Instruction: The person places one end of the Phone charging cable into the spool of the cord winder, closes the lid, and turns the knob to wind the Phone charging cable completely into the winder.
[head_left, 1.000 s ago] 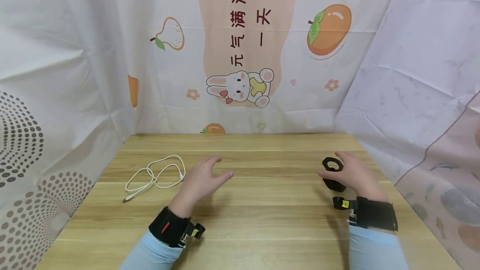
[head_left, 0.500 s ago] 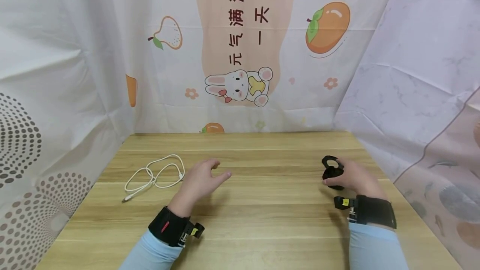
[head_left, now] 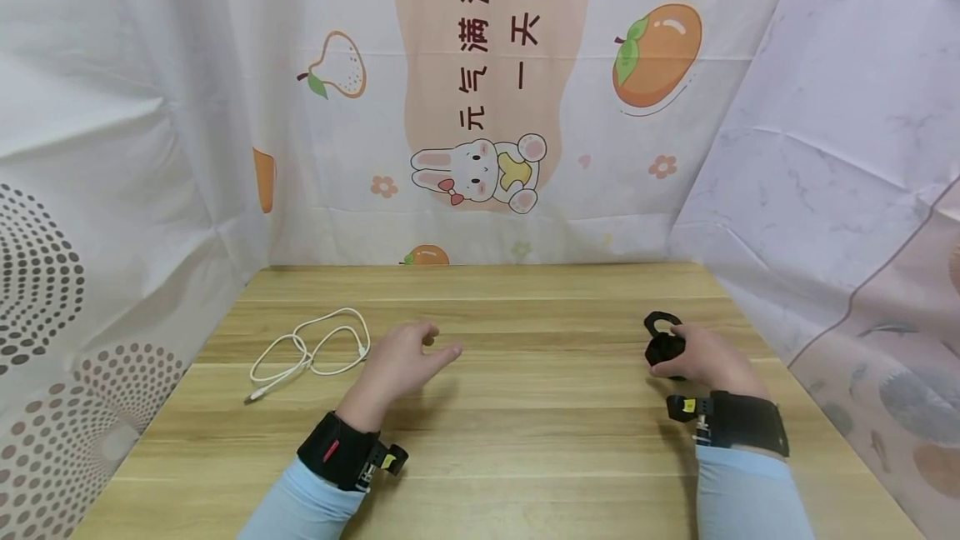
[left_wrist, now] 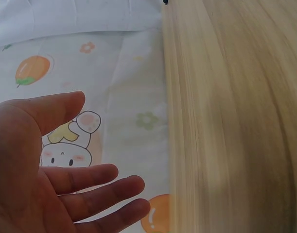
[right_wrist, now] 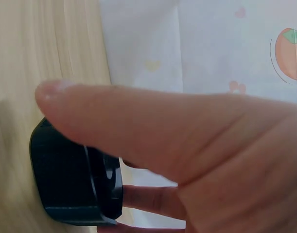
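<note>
Over the right side of the wooden table, my right hand (head_left: 708, 355) holds a black case-like object with angular sides (head_left: 664, 348). A hexagonal ring (head_left: 651, 323) shows at its far end. In the right wrist view the thumb (right_wrist: 104, 109) lies along one side of the black object (right_wrist: 65, 174), with fingers against the other side; part of it is covered by the hand. My left hand (head_left: 401, 363) hovers above the table with thumb and fingers apart, holding nothing. Just left of it lies a loosely looped white USB cable (head_left: 306, 357).
The wooden tabletop (head_left: 525, 407) ends at a printed cloth (head_left: 337, 148) hanging along the back. More cloth hangs at the left (head_left: 97, 190) and right (head_left: 825, 148) sides. Both wrists wear black straps (head_left: 750, 423) with small cameras.
My right hand has come down onto the black object, and its thumb and fingers have closed around it. The left hand has stayed almost still, and the cable has not moved.
</note>
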The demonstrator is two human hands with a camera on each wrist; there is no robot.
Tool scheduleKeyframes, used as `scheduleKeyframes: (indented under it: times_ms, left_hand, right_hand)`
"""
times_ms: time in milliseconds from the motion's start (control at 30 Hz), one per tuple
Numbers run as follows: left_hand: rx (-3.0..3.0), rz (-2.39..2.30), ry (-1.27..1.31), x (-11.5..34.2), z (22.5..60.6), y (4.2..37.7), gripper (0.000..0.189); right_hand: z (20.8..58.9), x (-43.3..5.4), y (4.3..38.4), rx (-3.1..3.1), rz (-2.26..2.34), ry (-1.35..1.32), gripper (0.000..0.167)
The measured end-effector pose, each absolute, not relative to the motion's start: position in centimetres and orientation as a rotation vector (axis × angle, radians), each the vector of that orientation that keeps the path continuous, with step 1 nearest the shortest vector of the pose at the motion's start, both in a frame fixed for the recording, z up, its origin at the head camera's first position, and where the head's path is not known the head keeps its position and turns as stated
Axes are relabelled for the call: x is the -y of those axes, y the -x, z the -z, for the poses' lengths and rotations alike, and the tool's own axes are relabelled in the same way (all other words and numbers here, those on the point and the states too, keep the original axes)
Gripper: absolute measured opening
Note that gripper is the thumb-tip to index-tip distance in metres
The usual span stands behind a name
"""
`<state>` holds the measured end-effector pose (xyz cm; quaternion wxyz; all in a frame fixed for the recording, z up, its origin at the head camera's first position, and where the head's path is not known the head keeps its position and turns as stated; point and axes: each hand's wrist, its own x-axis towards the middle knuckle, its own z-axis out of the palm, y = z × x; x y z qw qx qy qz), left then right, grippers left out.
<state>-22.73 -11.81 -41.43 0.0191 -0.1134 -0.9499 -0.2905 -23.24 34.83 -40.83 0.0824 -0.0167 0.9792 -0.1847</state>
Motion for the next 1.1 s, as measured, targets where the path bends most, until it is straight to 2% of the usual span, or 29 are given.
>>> scheduleKeyframes:
  times_ms: [467, 867, 1100]
  left_hand:
    - [2.961, 0.908, 0.338, 11.92, 41.60, 22.75, 0.067]
    - [2.987, 0.907, 0.321, 11.60, 41.84, 22.64, 0.065]
    - [2.975, 0.973, 0.375, 10.99, 41.78, 22.59, 0.071]
  right_hand:
    - [41.24, -34.93, 23.21, -2.921, 0.570, -0.014, 0.107]
    - [41.58, -35.20, 23.36, -2.926, 0.561, -0.032, 0.100]
    - [41.69, -35.24, 23.34, -2.935, 0.561, -0.033, 0.098]
